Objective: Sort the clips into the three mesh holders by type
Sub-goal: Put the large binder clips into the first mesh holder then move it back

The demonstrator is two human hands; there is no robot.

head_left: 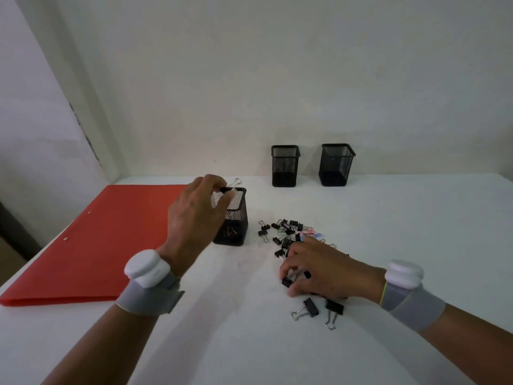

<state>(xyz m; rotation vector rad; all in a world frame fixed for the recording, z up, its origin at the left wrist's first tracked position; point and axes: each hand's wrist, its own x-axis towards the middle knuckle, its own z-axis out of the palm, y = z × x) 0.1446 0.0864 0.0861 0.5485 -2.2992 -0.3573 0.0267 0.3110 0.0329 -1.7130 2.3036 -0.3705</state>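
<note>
Clips (288, 234) lie heaped on my white worktop (388, 218) right of the nearest mesh holder (231, 218), above whose rim my left hand (194, 209) pinches one black clip (226, 189), right hand (324, 270) pinching another (286, 282) from the heap.

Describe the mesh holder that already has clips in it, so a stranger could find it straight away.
Start at the red folder on the left of the white table. The mesh holder stands just off its right edge, under the left hand, which pinches a binder clip. Unlike the two holders by the wall, it stands near the clip pile.
</note>
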